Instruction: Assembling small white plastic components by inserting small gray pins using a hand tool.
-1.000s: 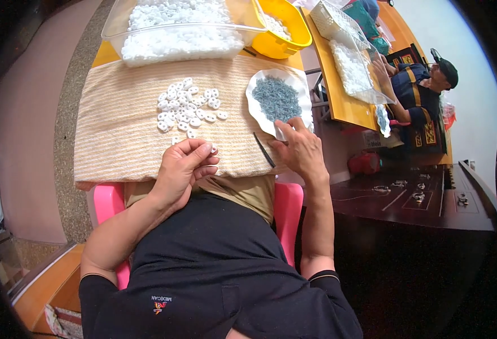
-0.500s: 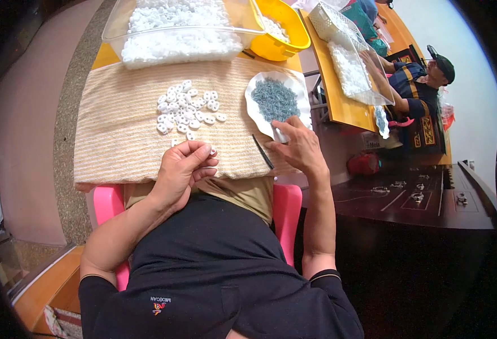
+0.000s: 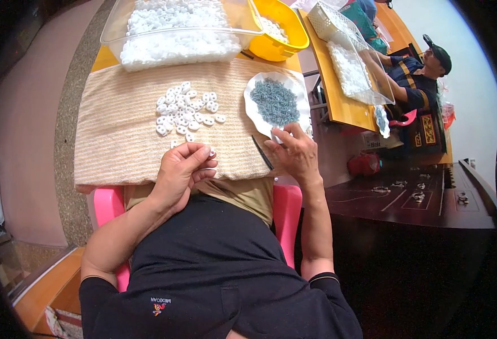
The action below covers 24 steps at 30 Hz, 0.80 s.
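My left hand is above the near edge of the striped cloth, pinching a small white plastic piece between thumb and forefinger. Just beyond it lies a loose pile of small white oval pieces with dark holes. My right hand hovers at the near rim of a white wavy-edged plate. Its thumb and bent forefinger are apart, and I see nothing between them. A heap of small translucent grey-blue plastic pieces fills the plate. Left of my right hand lies a thin black tool.
A clear bin of white pieces and a yellow basin stand at the table's far side. The beige striped cloth covers the near part. At right, another person works at a second table.
My right hand has drawn back slightly toward me from the grey-blue pieces, its forefinger bending nearer the thumb. My left hand keeps its pinch in the same place.
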Available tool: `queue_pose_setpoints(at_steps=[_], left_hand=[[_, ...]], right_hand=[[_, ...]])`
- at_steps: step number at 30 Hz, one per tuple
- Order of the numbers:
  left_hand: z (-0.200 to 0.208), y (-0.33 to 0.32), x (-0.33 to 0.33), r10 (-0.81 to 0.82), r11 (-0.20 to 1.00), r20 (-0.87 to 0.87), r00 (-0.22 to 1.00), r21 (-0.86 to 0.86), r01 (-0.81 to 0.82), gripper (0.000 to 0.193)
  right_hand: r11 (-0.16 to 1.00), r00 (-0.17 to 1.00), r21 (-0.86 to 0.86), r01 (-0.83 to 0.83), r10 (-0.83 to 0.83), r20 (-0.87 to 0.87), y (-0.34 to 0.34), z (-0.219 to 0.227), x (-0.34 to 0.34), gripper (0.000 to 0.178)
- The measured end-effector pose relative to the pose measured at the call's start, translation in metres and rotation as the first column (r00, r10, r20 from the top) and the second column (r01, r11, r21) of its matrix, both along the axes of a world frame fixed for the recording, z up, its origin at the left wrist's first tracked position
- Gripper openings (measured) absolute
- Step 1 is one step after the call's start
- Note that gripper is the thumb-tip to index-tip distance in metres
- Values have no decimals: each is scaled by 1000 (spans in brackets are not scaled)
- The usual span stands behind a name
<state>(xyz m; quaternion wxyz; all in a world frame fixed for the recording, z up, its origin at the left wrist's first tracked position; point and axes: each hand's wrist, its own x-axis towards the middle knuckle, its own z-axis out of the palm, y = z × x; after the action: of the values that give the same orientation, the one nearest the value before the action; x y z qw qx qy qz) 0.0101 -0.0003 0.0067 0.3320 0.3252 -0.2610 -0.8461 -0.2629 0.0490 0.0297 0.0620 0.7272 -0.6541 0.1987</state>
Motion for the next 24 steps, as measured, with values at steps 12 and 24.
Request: queue_pose_setpoints(at_steps=[12, 24], left_hand=[[0, 1, -1, 4, 1000, 8, 1000, -11, -4, 12], [-1, 2, -1, 10, 1000, 10, 1000, -11, -10, 13]], right_hand=[[980, 998, -198, 11, 2, 63, 7, -27, 6, 17], [963, 946, -271, -1, 89, 312, 6, -34, 3, 10]])
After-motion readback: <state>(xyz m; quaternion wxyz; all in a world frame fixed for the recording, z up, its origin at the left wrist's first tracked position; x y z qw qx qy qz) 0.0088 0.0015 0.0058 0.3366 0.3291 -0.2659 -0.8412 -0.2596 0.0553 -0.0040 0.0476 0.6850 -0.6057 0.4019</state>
